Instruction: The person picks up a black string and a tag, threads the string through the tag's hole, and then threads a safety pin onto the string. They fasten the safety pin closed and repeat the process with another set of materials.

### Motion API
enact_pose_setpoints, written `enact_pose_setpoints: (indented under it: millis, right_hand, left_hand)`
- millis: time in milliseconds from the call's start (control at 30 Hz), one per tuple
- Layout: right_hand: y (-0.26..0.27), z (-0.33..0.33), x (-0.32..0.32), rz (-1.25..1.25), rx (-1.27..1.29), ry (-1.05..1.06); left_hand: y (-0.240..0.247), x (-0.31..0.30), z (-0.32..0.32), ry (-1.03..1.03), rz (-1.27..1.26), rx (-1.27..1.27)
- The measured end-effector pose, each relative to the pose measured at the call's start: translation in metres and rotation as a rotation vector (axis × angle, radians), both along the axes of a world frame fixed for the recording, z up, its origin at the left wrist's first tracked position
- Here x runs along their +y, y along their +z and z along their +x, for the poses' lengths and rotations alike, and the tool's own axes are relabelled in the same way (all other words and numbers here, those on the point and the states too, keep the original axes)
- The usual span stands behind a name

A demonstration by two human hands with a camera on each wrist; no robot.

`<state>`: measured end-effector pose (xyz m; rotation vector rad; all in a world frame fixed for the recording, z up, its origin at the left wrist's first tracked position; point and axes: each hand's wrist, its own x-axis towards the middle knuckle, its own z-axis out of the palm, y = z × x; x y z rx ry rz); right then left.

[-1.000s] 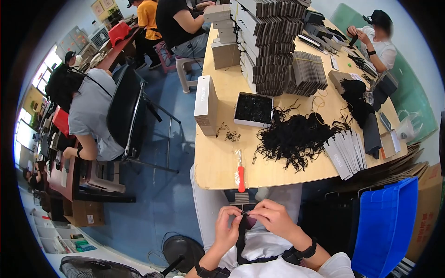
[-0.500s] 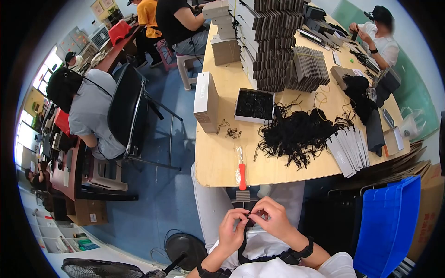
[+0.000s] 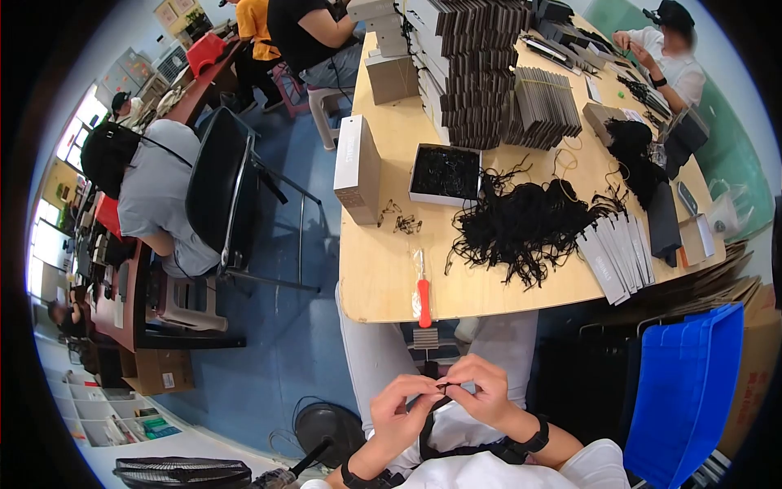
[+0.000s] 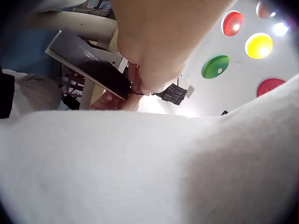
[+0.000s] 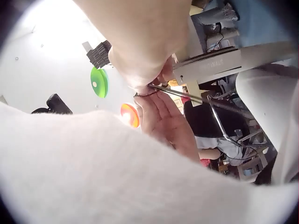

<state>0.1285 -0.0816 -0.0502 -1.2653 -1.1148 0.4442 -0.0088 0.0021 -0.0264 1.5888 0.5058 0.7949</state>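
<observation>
Both hands are raised close together over the lap, below the table's near edge. My left hand and right hand meet at their fingertips, pinching a small piece of thin black cord between them. The same cord shows as a fine dark line at the fingers in the right wrist view, where the left palm faces the camera. Much of it is hidden by the fingers. In the left wrist view a dark flat panel with small lettering overlaps the fingertips.
On the table lie a pile of black cords, a red-handled tool, a box of black pieces, small clips, an upright carton and tall stacked grey cards. A blue crate stands right.
The fingers of both hands have shifted round the cord, and the fingertips have turned to point at each other. The hands sit slightly lower in the head view.
</observation>
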Motion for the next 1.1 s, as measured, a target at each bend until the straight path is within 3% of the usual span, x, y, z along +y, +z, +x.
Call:
enact_pose_setpoints:
  millis: [67,133,233,333,400,433,533,700,800,867,933,1000,1100]
  right_hand:
    - [0.001,0.000,-0.003,-0.114,0.246,0.096]
    - [-0.001,0.000,0.000,-0.072,0.290,0.130]
    - [-0.001,0.003,0.006,-0.056,0.440,0.250]
    - [-0.008,-0.005,0.005,-0.069,0.659,0.356]
    - [-0.017,-0.008,0.002,-0.091,1.122,0.670]
    - [-0.015,-0.009,0.001,-0.124,1.202,0.730]
    - [-0.004,-0.002,0.003,-0.234,1.250,0.819]
    - [-0.008,0.007,0.000,-0.113,1.434,0.909]
    - [-0.014,0.007,-0.005,-0.178,1.234,0.875]
    - [-0.015,0.012,-0.011,-0.185,1.188,0.904]
    - [-0.007,0.018,-0.016,-0.424,1.137,0.923]
    - [0.003,0.025,-0.021,-0.431,1.126,0.909]
    - [0.015,0.050,-0.040,-0.668,0.851,0.814]
  left_hand:
    - [0.005,0.000,0.000,0.015,-0.094,-0.043]
    - [0.018,0.003,0.001,0.004,-0.338,0.043]
    - [0.019,0.007,0.000,-0.023,-0.398,0.040]
    - [0.026,0.017,0.005,0.002,-0.239,0.104]
    - [0.038,0.023,0.013,0.020,-0.212,0.094]
    - [0.040,0.026,0.015,0.035,-0.229,0.124]
    - [0.036,0.030,0.016,0.043,-0.211,0.142]
    - [0.045,0.041,0.010,0.111,-0.393,0.041]
    - [0.047,0.050,0.007,0.135,-0.452,0.023]
    - [0.048,0.057,0.007,0.212,-0.471,-0.127]
    - [0.052,0.067,0.005,0.255,-0.479,-0.182]
    - [0.056,0.079,0.006,0.257,-0.494,-0.254]
    - [0.056,0.101,0.019,0.274,-0.505,-0.262]
